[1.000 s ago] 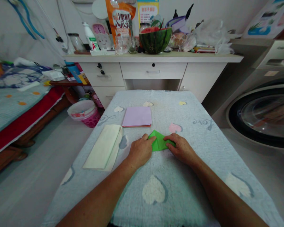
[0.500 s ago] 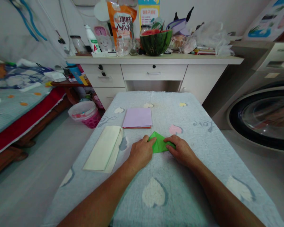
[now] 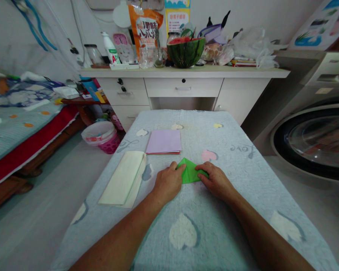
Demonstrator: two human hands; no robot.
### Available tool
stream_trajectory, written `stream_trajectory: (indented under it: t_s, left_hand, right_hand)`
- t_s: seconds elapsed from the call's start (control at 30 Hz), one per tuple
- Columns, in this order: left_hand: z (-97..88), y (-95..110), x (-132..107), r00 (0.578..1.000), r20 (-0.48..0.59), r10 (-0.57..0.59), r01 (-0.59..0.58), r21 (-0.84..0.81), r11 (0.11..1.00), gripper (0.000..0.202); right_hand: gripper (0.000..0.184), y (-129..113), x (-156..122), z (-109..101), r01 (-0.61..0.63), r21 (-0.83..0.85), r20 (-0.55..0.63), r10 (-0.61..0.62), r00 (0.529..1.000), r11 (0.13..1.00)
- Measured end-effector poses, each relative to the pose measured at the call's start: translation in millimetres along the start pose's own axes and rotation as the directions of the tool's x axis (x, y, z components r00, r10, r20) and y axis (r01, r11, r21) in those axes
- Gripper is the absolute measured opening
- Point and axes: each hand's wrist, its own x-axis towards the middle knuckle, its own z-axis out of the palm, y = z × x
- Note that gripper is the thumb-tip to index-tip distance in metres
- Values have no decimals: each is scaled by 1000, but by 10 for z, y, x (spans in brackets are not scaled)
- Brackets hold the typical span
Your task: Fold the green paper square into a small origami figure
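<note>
A folded green paper [image 3: 190,171] lies on the table covered with a grey-blue cloth [image 3: 231,195]. My left hand [image 3: 168,183] rests on the paper's left edge with its fingers curled and its thumb on the fold. My right hand [image 3: 214,180] presses the paper's right corner with fingers drawn together. Both hands pin the paper flat against the cloth. Parts of the paper are hidden under my fingers.
A stack of lilac sheets [image 3: 164,142] lies just beyond the green paper. A cream folded cloth [image 3: 124,178] sits to the left. A desk [image 3: 183,84] with a cut watermelon [image 3: 185,51] stands behind, a washing machine [image 3: 313,135] at the right, a pink bin [image 3: 101,135] and a bed [image 3: 17,131] at the left.
Both hands keep their place on the green paper. The view has tilted slightly, so everything sits a little lower in the picture.
</note>
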Motion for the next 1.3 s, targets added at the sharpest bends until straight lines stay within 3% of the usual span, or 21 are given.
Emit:
stream_trajectory:
  t_s: [1.3]
  left_hand:
    - [-31, 56, 7, 999, 30, -33, 31, 71, 997, 47]
  right_hand:
    - [25, 2, 15, 16, -10, -27, -16, 10, 1000, 1000]
